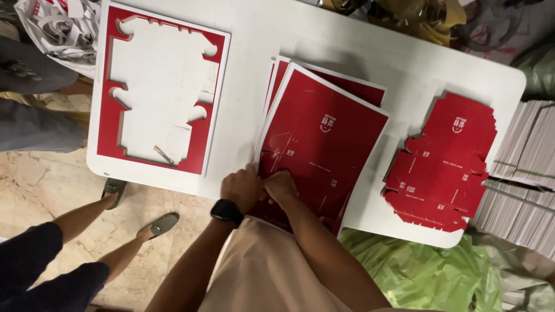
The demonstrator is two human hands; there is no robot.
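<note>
A stack of red printed card sheets (324, 133) with white borders lies in the middle of the white table (324, 40). My left hand (241, 188), with a black watch on its wrist, and my right hand (281, 186) meet at the near edge of the top sheet and pinch the card there. To the left lies a pile of red leftover frames (107, 98) with the box shape cut out of them. On the right sits a pile of red die-cut box blanks (442, 164).
Another person's legs and grey shoes (159, 224) stand on the marble floor at the left. Stacks of white sheets (523, 173) stand at the right. A green plastic bag (422, 271) lies below the table. Paper scraps (58, 26) fill the top-left corner.
</note>
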